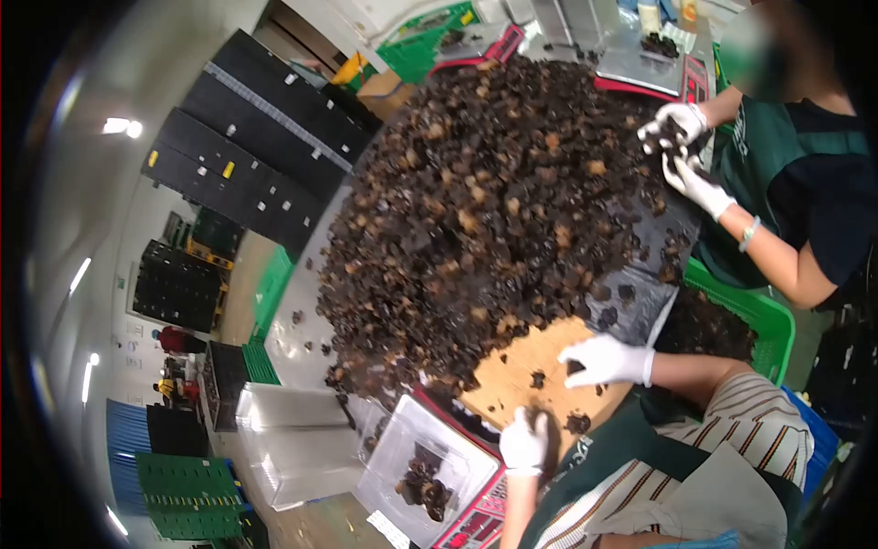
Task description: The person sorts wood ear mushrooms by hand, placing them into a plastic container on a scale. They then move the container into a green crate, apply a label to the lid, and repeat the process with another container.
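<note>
My white-gloved left hand (pixel 524 443) is at the near edge of a tan cutting board (pixel 535 352), with thumb and fingers slightly apart and nothing visible in them. Over the board's right part, my white-gloved right hand (pixel 608 361) curls thumb and fingers around a small dark piece of wood ear mushroom (pixel 573 368). A dark mushroom clump (pixel 577 424) lies near my left hand, and several small bits are scattered on the board. Beyond it rises a big heap of dark brown and tan wood ear mushrooms (pixel 485 201).
A clear plastic tub (pixel 439 448) with some mushrooms stands on a red scale (pixel 480 529). Stacked clear containers (pixel 297 444) are at the left. A co-worker's gloved hands (pixel 681 146) hold mushrooms at upper right, near another scale (pixel 645 69). A green crate (pixel 773 325) stands at the right.
</note>
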A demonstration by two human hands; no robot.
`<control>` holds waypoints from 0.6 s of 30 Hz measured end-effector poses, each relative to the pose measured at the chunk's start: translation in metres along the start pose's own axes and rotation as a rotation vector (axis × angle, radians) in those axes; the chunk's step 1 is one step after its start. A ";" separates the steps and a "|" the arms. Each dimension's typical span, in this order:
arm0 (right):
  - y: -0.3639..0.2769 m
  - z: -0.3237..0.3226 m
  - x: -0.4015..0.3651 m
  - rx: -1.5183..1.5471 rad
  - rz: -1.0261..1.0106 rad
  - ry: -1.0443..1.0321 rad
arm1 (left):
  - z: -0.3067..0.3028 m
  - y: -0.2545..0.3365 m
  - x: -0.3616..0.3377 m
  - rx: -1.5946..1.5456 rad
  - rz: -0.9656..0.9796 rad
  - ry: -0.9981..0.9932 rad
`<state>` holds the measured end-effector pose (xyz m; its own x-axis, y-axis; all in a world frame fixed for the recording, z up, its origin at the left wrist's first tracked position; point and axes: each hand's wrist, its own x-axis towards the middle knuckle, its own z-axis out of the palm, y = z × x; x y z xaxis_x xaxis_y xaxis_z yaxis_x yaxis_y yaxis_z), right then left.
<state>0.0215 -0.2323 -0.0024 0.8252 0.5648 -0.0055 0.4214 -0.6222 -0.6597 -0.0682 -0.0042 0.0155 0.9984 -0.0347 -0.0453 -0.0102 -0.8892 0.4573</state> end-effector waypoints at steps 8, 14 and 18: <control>-0.007 -0.002 -0.004 0.079 -0.020 -0.090 | 0.025 -0.006 -0.013 0.030 -0.006 -0.137; -0.005 0.008 -0.012 0.061 -0.084 0.089 | 0.020 -0.006 -0.013 0.095 0.042 -0.092; -0.010 -0.001 -0.014 0.180 -0.010 0.045 | 0.013 -0.004 -0.011 0.126 -0.041 -0.153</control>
<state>0.0062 -0.2340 0.0050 0.8390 0.5431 0.0330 0.3591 -0.5071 -0.7835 -0.0797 -0.0062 0.0027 0.9781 -0.0576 -0.2001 0.0138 -0.9410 0.3381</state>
